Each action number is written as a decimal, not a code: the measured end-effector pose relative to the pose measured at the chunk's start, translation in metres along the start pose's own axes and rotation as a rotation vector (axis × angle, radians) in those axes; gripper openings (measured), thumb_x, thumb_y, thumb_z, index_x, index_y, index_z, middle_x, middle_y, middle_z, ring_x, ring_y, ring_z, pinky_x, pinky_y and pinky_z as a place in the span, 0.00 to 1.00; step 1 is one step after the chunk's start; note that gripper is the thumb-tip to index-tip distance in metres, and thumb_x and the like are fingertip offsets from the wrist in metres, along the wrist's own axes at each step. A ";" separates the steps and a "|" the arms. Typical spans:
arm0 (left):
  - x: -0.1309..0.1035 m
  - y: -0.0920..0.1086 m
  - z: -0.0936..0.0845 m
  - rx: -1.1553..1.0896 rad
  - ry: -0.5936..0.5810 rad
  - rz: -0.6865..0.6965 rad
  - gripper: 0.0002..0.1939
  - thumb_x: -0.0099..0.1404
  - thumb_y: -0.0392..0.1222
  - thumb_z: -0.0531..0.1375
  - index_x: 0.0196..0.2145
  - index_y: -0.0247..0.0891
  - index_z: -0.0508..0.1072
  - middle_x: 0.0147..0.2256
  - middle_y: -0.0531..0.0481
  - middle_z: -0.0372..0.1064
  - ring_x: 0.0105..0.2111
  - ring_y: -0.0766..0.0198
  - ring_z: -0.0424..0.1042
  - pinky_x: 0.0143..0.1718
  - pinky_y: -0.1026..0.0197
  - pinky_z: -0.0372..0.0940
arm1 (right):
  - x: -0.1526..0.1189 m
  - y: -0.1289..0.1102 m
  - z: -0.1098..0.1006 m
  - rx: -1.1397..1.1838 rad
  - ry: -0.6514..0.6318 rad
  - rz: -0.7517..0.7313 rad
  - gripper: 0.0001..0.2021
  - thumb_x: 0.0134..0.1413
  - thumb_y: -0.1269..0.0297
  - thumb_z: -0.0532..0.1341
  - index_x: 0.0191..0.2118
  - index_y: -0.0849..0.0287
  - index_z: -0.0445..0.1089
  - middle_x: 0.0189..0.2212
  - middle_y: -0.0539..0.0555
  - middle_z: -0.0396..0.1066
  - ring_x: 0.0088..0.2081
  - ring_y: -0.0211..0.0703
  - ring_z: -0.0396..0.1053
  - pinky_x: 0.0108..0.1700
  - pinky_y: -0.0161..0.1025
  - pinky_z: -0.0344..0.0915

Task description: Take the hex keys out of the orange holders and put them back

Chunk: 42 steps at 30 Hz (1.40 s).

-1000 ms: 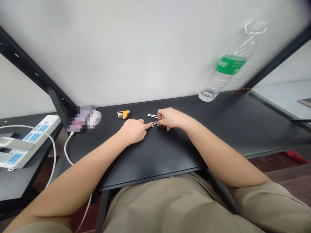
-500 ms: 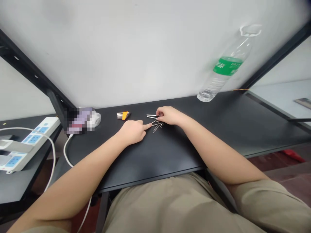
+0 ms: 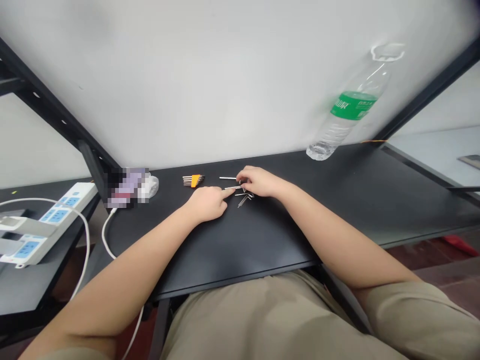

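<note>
A power strip (image 3: pixel 56 217) lies off the table's (image 3: pixel 240 240) left edge; an orange holder (image 3: pixel 195 180) sits near the far edge. The left hand (image 3: pixel 206 203) points its index finger, others curled, at L-shaped keys (image 3: pixel 242 194) spread wider now between the hands, likely easier to tell apart. The right hand (image 3: pixel 258 181) hides some with narrowed fingers; whether they grip one, I cannot tell. A bottle (image 3: pixel 352 106) stands rightmost, by the far edge.

The green label (image 3: pixel 353 105) on the bottle (image 3: pixel 330 132) reads "山泉" in white, its smaller print (image 3: pixel 366 104) blurred.
</note>
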State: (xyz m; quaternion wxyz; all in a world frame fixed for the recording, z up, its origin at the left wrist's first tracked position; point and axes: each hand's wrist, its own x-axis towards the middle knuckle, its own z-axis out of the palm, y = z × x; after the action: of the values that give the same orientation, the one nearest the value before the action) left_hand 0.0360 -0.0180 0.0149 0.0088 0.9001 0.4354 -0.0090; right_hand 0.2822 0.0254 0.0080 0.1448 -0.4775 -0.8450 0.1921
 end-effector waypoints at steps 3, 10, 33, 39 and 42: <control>0.000 0.001 0.001 -0.001 0.005 -0.009 0.30 0.69 0.41 0.52 0.68 0.54 0.64 0.42 0.47 0.75 0.41 0.54 0.75 0.40 0.57 0.66 | 0.003 0.004 0.002 -0.004 0.042 -0.006 0.18 0.63 0.67 0.61 0.57 0.54 0.73 0.58 0.59 0.67 0.44 0.46 0.73 0.48 0.41 0.69; -0.001 0.001 0.002 -0.015 0.016 -0.011 0.30 0.69 0.41 0.53 0.68 0.54 0.64 0.43 0.46 0.76 0.42 0.53 0.76 0.41 0.57 0.67 | 0.018 0.008 0.014 -0.077 0.104 -0.033 0.11 0.66 0.68 0.58 0.45 0.54 0.79 0.47 0.56 0.73 0.44 0.45 0.72 0.49 0.39 0.67; 0.000 -0.003 0.007 -0.035 0.042 -0.011 0.30 0.69 0.41 0.52 0.67 0.52 0.65 0.45 0.47 0.77 0.41 0.54 0.76 0.40 0.56 0.68 | 0.007 -0.001 0.002 -0.186 0.052 0.046 0.08 0.59 0.68 0.62 0.45 0.57 0.74 0.44 0.57 0.72 0.40 0.44 0.71 0.42 0.37 0.64; -0.006 -0.007 0.004 -0.121 0.058 -0.013 0.31 0.67 0.39 0.53 0.66 0.51 0.66 0.47 0.49 0.77 0.45 0.56 0.76 0.41 0.58 0.68 | -0.016 -0.004 -0.022 -0.086 -0.052 0.012 0.04 0.59 0.64 0.63 0.39 0.55 0.75 0.36 0.52 0.76 0.35 0.42 0.71 0.37 0.36 0.62; -0.007 -0.008 0.003 -0.151 0.065 -0.024 0.30 0.66 0.38 0.54 0.65 0.50 0.68 0.45 0.50 0.78 0.45 0.55 0.77 0.42 0.58 0.68 | -0.019 -0.008 -0.023 -0.080 -0.190 0.005 0.03 0.56 0.67 0.64 0.35 0.54 0.76 0.31 0.49 0.76 0.29 0.40 0.70 0.32 0.36 0.60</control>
State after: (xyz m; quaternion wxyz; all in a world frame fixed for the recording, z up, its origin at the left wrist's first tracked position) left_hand 0.0248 -0.0186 0.0119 0.0625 0.8915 0.4455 0.0532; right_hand 0.2957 0.0092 0.0307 0.0444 -0.4646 -0.8608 0.2030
